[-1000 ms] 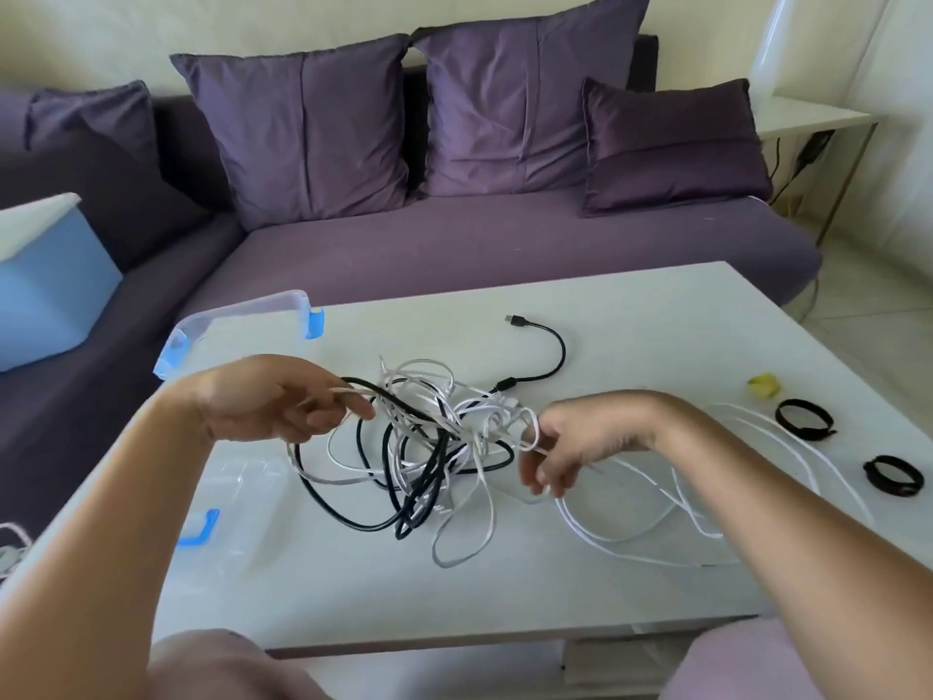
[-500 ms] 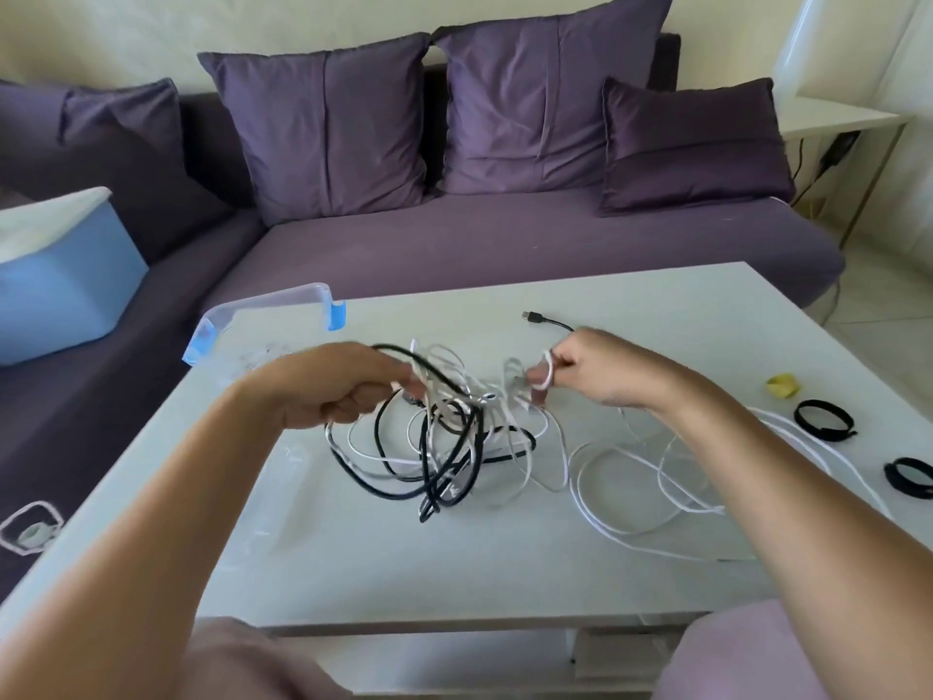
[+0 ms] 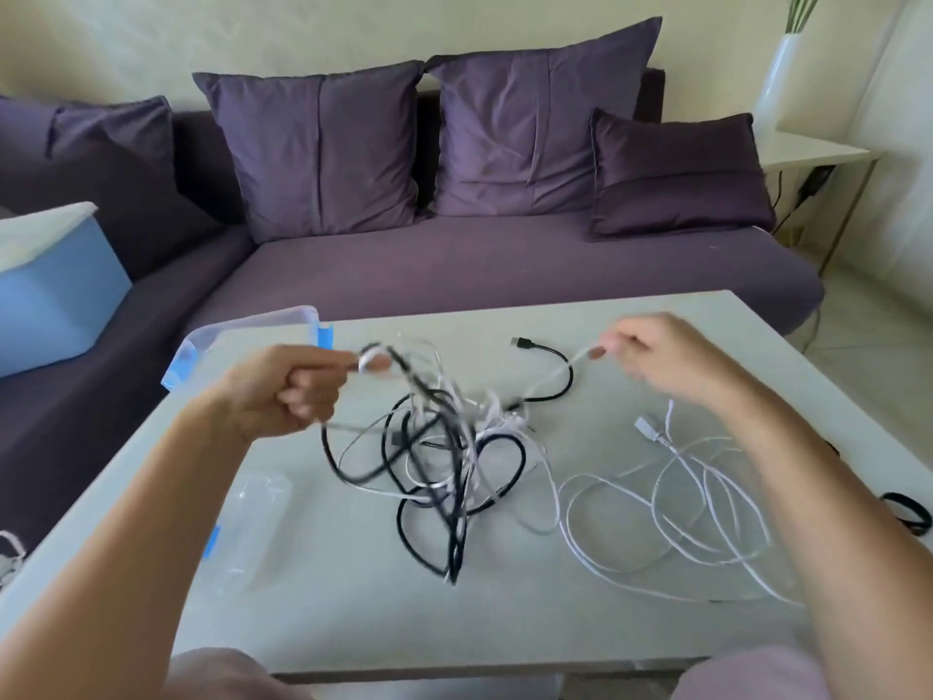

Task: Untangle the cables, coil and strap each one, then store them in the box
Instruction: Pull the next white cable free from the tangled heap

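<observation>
left hand point(image 3: 288, 391) fists tangle point(image 3: 444, 462) strands; right hand point(image 3: 661, 361) pinches white cable point(image 3: 551, 377) (runs leftward into tangle); hard pull could cinch knots.

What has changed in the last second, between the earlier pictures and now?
The right hand drew its white cable away to the right, away from the tangle; the left hand raised the tangle. Both hands kept their grip. The box stayed put.
</observation>
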A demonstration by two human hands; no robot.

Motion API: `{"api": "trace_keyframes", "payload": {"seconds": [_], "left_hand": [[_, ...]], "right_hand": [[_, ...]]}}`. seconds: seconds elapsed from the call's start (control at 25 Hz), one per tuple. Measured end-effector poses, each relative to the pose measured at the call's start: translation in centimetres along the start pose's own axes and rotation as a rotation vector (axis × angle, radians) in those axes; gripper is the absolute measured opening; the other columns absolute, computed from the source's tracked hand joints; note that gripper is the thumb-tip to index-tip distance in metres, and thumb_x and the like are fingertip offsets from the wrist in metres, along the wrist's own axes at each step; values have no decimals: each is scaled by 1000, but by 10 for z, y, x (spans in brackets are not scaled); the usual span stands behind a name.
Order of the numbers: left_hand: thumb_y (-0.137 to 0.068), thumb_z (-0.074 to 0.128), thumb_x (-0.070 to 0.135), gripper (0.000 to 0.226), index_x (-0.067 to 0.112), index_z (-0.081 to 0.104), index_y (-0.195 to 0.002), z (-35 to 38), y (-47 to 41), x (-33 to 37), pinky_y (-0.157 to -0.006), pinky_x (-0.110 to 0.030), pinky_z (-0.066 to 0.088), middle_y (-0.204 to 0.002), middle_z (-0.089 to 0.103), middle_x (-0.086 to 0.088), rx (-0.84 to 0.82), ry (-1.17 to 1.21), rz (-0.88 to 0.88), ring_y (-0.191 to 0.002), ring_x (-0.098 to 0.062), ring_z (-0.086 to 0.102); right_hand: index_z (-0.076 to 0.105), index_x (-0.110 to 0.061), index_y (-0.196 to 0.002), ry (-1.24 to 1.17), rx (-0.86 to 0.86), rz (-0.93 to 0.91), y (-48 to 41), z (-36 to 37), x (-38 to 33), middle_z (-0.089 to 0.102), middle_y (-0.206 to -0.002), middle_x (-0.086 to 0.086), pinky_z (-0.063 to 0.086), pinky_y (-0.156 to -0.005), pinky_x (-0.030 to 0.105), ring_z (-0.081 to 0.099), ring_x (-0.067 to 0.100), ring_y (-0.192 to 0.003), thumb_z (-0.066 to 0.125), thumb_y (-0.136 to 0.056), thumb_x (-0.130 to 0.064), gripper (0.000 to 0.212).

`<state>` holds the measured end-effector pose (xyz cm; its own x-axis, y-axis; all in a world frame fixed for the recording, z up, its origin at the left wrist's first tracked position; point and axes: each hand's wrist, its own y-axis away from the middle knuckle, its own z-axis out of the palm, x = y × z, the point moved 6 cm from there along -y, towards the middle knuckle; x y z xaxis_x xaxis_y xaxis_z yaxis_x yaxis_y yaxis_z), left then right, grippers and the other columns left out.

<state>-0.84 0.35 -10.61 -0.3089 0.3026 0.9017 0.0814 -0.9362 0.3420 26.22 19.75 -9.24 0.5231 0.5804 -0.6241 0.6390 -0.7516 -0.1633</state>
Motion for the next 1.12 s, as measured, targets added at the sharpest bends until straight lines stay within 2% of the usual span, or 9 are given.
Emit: {"api": "trace_keyframes", "payload": {"seconds": [0.16,0.32,0.44,0.56,0.64,0.76,0.88,1.0,1.12], "left_hand": [[-44,81,19,45,0,61,-79,9,8,-26,-37,-17,36,-52,42,-4,-66,-354,-202,-39,-11,40],[-57,64,14,6,13,59,-54,18,10,-31,-41,-16,25,-62,37,-6,19,-442,-235,-46,-10,29],[-90,51,32,30,14,68,-74,16,16,-34,-40,-15,13,-53,25,2,110,-477,-299,-45,-8,14],[-102,35,21,37,6,65,-85,20,18,-35,-42,-17,28,-57,42,-3,158,-522,-213,-43,-9,32],[-100,36,9,34,1,67,-89,24,21,-37,-46,-17,38,-66,57,-4,130,-513,-199,-50,-8,44],[-99,33,3,32,0,65,-95,28,24,-39,-40,-14,23,-58,35,0,118,-539,-264,-47,-7,24],[-90,23,2,37,9,54,-69,35,24,-27,-34,-14,10,-51,18,6,180,-492,-231,-38,-4,13],[-75,33,5,35,22,36,-45,34,22,4,-33,-15,6,-42,16,11,259,-199,48,-34,-4,7],[-44,50,16,15,23,37,-43,32,16,28,-31,-18,8,-50,6,10,285,161,325,-44,-10,1]], "right_hand": [[63,-15,-84,-44,-710,132,26,67,9,64,-81,5,43,-55,17,55,11,-60,43,-94,4,29],[66,-12,-100,-172,-895,115,41,88,-17,65,-80,-2,31,-44,15,44,5,-48,50,-98,-19,18],[66,-9,-100,-223,-848,30,44,100,-33,64,-78,-1,41,-55,14,53,1,-54,50,-97,-8,17],[67,-7,-101,-142,-720,14,44,113,-40,64,-79,-3,44,-65,19,57,4,-65,44,-89,10,31],[67,-17,-83,-36,-585,-20,41,112,-47,63,-75,-5,37,-59,22,49,5,-59,48,-90,-2,25],[56,-24,-66,-37,-456,-83,39,107,-62,46,-54,-5,26,-49,23,34,8,-48,52,-93,-19,28],[59,-22,-62,4,-306,-151,32,88,-72,37,-50,-3,24,-50,28,28,7,-46,59,-91,-29,31],[66,-23,-71,-135,-9,-187,15,37,-72,52,-47,-9,29,-48,15,42,2,-41,55,-94,-19,26],[67,-15,-77,-282,235,-172,5,-6,-63,60,-61,-8,33,-53,15,45,1,-46,50,-96,-16,25]]}}
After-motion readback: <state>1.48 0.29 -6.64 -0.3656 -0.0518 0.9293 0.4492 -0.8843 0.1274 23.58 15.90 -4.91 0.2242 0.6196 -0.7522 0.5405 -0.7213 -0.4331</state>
